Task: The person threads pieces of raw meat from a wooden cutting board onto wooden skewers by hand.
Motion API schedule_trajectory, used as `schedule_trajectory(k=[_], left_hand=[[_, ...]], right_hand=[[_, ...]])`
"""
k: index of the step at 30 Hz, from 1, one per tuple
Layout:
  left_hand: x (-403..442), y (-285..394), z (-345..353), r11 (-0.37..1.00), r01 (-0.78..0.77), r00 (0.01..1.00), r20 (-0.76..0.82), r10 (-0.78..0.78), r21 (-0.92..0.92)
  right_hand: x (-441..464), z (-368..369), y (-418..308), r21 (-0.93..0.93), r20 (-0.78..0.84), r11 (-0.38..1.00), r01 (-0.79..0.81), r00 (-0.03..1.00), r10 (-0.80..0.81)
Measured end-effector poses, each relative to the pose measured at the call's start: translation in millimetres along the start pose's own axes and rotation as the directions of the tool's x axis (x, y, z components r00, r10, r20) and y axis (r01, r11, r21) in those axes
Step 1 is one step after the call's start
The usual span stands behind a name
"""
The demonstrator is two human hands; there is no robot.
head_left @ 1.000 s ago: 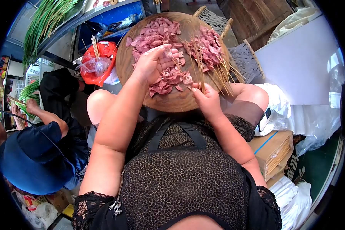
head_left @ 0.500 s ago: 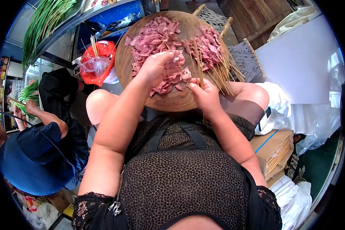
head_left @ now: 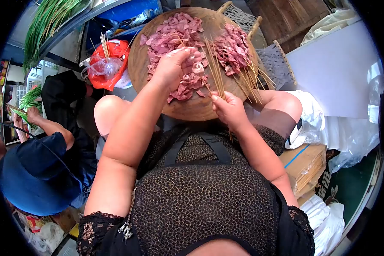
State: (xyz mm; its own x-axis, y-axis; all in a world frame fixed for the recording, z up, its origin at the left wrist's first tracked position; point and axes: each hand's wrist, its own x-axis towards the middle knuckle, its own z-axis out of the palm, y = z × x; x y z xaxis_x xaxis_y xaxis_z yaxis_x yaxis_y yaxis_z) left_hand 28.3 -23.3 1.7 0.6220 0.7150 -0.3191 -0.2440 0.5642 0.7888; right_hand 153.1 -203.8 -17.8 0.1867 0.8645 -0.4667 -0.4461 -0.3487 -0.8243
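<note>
A pile of sliced pink meat lies on the round wooden board in front of me. My left hand is closed above the pile's near part, its fingers curled round a piece of meat that appears to be on a skewer. The fingers partly cover that piece. A thin skewer tip shows just past the thumb. My right hand grips a bunch of bamboo skewers pointing up and away from me. One skewer slants from it toward my left hand.
Meat threaded on skewers is heaped at the board's right side. A red bag with skewers stands left of the board. A person in dark blue handles green stalks at the left. A cardboard box sits at my right.
My left hand has turned, its fingers now curling over the meat. My right hand has shifted slightly right and down, away from the meat piece, with its skewers. The view has moved a little.
</note>
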Motion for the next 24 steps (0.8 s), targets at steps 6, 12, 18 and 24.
schedule_trajectory(k=[6, 12, 18, 24], left_hand=[[-7, 20, 5, 0.944, -0.096, 0.992, 0.108, 0.065, 0.317], [3, 10, -24, 0.287, -0.354, 0.934, 0.324, 0.147, 0.890], [-4, -9, -33, -0.183, -0.337, 0.938, 0.346, 0.019, 0.923], [1, 10, -30, 0.182, -0.202, 0.977, 0.210, -0.029, 0.962]], right_hand=[[1, 2, -19, -0.048, -0.071, 0.995, 0.088, 0.993, -0.091], [-4, -12, -25, 0.012, -0.097, 0.991, 0.133, 0.987, -0.131], [-9, -12, -18, 0.029, -0.112, 0.996, 0.079, 0.991, -0.075], [-13, -17, -16, 0.028, -0.094, 0.996, 0.082, 0.992, -0.079]])
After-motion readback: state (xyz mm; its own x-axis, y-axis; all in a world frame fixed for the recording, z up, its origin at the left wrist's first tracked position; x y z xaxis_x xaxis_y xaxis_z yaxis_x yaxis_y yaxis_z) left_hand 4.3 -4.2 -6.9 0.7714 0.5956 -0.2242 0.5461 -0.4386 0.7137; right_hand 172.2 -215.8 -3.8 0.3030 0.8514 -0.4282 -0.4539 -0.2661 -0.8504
